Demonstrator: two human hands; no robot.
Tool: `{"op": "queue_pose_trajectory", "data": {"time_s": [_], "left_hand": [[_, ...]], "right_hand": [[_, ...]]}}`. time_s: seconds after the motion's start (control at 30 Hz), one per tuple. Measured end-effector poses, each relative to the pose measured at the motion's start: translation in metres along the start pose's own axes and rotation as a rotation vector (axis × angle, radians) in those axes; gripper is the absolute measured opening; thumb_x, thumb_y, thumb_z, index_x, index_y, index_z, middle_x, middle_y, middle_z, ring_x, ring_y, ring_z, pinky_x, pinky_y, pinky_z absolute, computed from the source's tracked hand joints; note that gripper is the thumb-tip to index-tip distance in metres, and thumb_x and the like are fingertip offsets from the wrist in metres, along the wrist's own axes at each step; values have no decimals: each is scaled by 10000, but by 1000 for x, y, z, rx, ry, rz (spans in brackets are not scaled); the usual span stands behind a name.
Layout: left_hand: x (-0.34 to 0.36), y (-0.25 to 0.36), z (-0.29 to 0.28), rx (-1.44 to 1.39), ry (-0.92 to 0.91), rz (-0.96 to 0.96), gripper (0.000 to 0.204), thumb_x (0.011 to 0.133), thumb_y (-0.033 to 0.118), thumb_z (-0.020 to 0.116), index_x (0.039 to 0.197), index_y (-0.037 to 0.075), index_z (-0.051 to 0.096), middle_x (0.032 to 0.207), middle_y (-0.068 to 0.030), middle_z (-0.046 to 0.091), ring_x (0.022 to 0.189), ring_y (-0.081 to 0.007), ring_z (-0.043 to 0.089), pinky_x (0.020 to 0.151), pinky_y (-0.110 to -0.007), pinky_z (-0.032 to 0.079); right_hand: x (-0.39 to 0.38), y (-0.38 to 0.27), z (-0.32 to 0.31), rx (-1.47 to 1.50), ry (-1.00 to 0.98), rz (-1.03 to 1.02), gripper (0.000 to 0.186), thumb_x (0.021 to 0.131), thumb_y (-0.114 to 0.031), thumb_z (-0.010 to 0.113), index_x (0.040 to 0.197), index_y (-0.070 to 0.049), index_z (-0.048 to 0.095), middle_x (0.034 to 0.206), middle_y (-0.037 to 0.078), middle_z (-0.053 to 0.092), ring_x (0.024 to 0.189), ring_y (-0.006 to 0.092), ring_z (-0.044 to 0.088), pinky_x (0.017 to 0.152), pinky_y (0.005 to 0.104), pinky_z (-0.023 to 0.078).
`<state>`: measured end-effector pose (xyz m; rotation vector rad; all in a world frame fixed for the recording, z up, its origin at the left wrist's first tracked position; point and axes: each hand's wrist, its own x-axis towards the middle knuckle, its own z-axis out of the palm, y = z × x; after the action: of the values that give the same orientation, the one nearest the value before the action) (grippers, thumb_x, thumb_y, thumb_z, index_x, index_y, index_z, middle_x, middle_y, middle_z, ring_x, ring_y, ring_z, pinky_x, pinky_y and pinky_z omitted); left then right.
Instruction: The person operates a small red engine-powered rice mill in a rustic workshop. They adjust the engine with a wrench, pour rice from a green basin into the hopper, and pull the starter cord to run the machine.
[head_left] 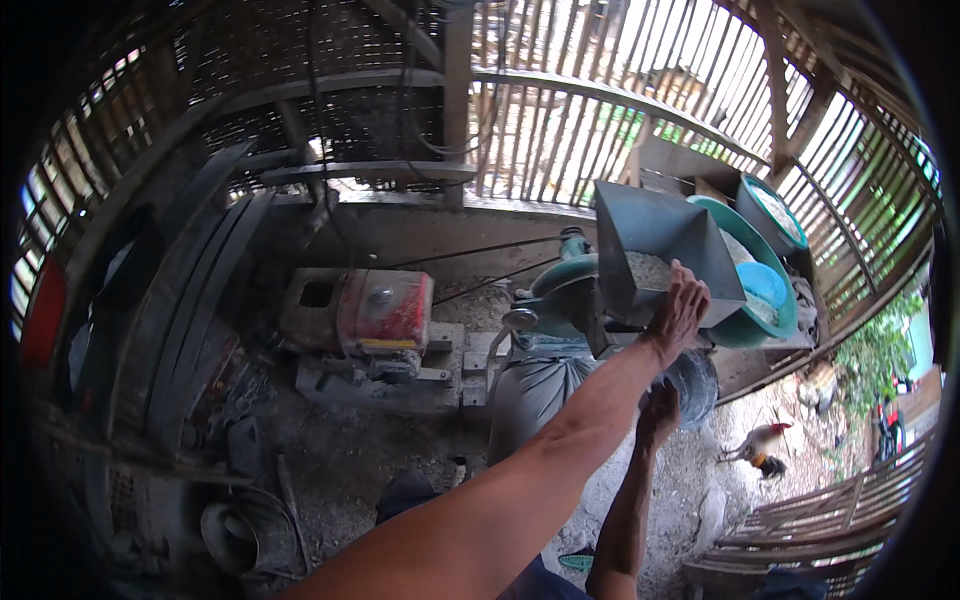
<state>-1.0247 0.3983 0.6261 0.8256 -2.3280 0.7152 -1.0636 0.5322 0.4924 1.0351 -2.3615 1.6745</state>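
Observation:
My left arm reaches up to a grey metal hopper point(718, 262) that has pale grain at its bottom. My left hand point(682, 308) lies over the hopper's near rim, fingers bent across the edge. Below it, my right hand point(658, 412) is closed at the near side of a dark bucket point(695, 385); its fingertips are partly hidden. The hopper sits on a green milling machine point(565, 285). Tied beneath the machine hangs a grey cloth sack point(540, 400).
A red and grey engine point(385, 308) stands left, with drive belts point(480, 250) running to the machine. Beyond the hopper, a wide green basin point(785, 325) holds pale grain and a blue bowl point(762, 284); another tub point(775, 212) stands behind. A chicken point(762, 445) walks at right. Long boards point(205, 290) lean left.

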Motion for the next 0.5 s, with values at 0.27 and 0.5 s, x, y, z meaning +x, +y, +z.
{"op": "queue_pose_trajectory", "data": {"time_s": [0.27, 0.5], "left_hand": [[0, -15, 7, -623, 607, 91, 525, 851, 78, 503, 1356, -2, 380, 1306, -253, 437, 1264, -441, 412, 1134, -580, 242], [-271, 20, -26, -1000, -102, 202, 650, 763, 222, 702, 1332, 4, 475, 1437, -234, 372, 1384, -394, 304, 1157, -479, 237]], "right_hand": [[-140, 80, -124, 84, 196, 212, 302, 934, -181, 564, 1118, 49, 630, 888, 153, 677, 754, 188, 640, 710, 299, 512], [-458, 178, -205, -604, -286, 1060, 249, 850, -200, 540, 796, 27, 629, 670, 90, 607, 550, 185, 567, 513, 347, 450]]}}
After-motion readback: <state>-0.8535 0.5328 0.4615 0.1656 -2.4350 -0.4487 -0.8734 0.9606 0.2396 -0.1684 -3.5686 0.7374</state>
